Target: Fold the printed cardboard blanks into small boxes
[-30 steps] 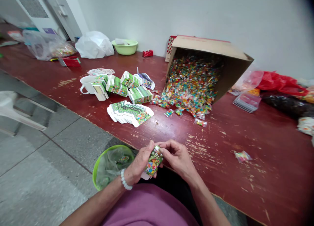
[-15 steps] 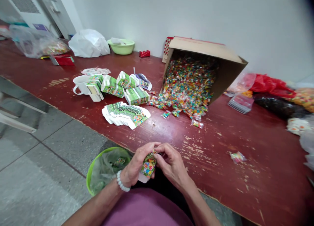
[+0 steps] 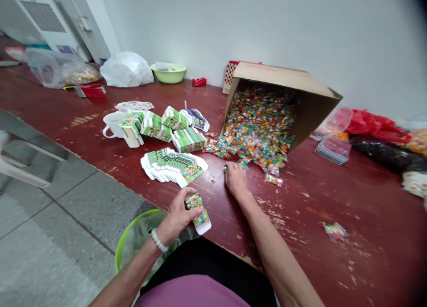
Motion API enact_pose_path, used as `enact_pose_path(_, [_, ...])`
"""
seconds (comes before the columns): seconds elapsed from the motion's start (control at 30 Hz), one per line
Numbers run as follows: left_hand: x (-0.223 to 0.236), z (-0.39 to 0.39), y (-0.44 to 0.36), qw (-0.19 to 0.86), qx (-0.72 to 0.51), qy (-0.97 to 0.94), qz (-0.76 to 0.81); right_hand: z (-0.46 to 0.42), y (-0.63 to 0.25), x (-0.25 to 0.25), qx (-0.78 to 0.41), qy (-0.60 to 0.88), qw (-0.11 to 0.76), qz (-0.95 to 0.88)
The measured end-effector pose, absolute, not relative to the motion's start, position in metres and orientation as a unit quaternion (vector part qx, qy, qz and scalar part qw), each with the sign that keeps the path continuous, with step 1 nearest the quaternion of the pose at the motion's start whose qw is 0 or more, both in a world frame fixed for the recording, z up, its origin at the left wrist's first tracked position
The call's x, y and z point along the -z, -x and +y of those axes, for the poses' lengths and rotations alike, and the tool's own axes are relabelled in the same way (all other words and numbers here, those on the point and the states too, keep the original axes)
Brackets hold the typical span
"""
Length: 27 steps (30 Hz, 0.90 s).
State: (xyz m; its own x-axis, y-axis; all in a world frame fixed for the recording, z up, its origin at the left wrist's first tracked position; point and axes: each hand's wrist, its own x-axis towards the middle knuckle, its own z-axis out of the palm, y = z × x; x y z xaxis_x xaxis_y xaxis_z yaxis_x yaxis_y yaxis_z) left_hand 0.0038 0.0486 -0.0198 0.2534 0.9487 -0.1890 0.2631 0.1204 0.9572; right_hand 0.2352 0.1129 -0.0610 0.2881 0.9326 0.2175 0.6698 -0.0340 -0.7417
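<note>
Near the table's front edge, my left hand [image 3: 178, 216] grips a small green printed carton [image 3: 199, 212] with a white flap sticking out at its lower end. My right hand [image 3: 236, 179] reaches onto the table at the front of a heap of wrapped candies [image 3: 258, 142]. Its fingers are bent around a small wrapped candy [image 3: 226, 167], of which only an edge shows. The heap spills from a cardboard box [image 3: 289, 78] lying on its side. A fan of flat green cartons [image 3: 171, 164] lies left of my right hand.
Bundled green cartons [image 3: 189, 140] and a white mug [image 3: 114, 124] stand behind the fan. A lined green bin [image 3: 122, 244] is below the table edge. Single candy packets [image 3: 335, 231] lie to the right. Plastic bags [image 3: 373, 124] and a green basin [image 3: 169, 74] line the back.
My hands have parted. The right has left the carton and moved forward to the candies. The left, still holding the carton, has shifted slightly left, and the view has tilted up a little.
</note>
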Motion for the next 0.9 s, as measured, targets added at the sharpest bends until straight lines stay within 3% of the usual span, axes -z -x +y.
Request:
enact_pose_path(0.17, [0.008,0.053,0.019,0.595,-0.205,-0.601,0.493,0.091,-0.239,0.051,-0.240,0.679,0.441,-0.535])
enact_pose_path(0.43, [0.004,0.037,0.009,0.720,-0.329,-0.397,0.465,-0.012,-0.197,0.023,-0.483,0.546,0.581,-0.362])
enact_pose_path(0.67, [0.015,0.008,0.004,0.837,-0.297,-0.301,0.347,-0.029,-0.198,0.010,-0.436,0.569,0.541,-0.439])
enact_pose_path(0.9, [0.014,-0.008,-0.006,0.825,-0.329,-0.299,0.348,-0.044,-0.203,-0.004,-0.245,0.578,0.479,-0.613])
